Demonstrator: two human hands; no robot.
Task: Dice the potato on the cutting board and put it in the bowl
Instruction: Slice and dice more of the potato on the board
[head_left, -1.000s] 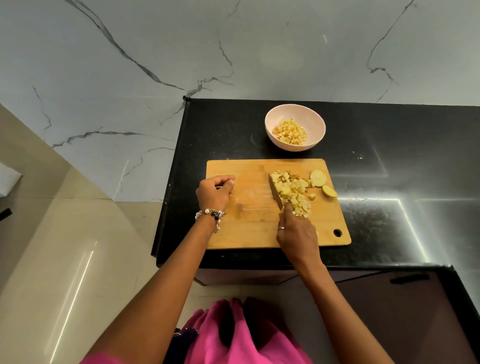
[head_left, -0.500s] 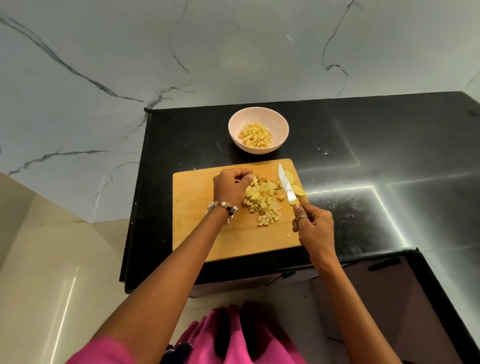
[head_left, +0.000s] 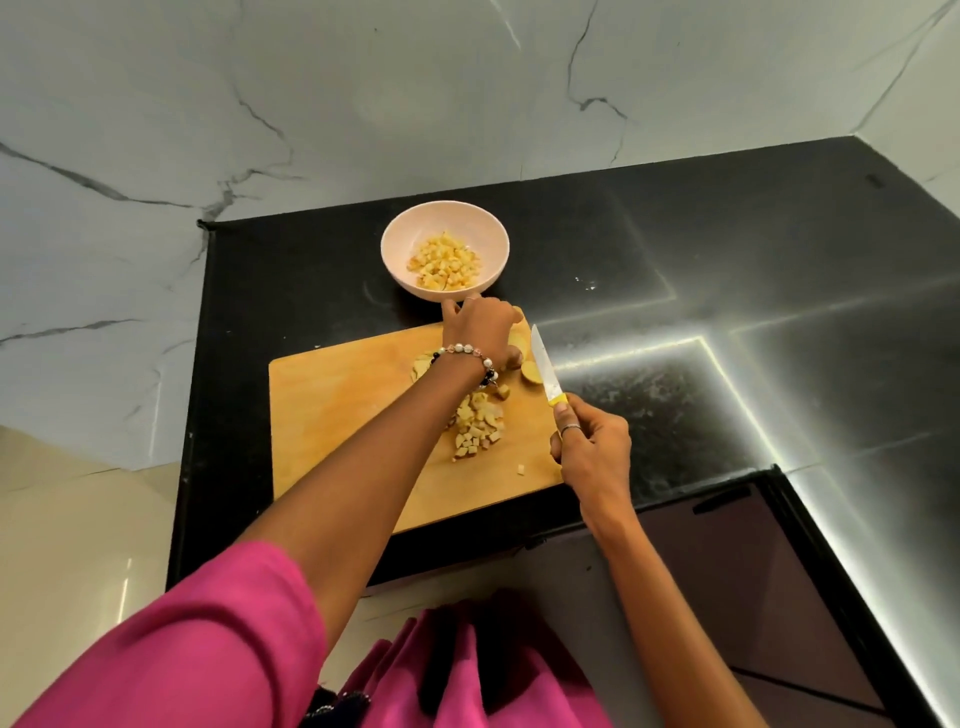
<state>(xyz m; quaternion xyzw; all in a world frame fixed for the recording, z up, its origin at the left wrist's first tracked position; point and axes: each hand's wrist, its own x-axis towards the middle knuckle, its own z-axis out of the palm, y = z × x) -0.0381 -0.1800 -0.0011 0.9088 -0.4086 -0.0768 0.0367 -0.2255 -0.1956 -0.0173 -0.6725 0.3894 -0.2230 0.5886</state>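
The wooden cutting board (head_left: 337, 410) was laid on the black counter (head_left: 727, 291). The left hand (head_left: 480, 327) was curled over a potato slice (head_left: 519, 343) near the pink bowl (head_left: 395, 260). Diced potato (head_left: 478, 431) was heaped mid-board. The knife (head_left: 545, 371) was gripped by the right hand (head_left: 592, 452).

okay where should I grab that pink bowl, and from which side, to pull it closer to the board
Pinch the bowl's near rim, thumb inside and fingers outside, coming from the board side. It stands upright with an open, flaring rim; the diced potato sits low in it, leaving the rim bare. The left hand is already beside it; the right hand holds the knife.
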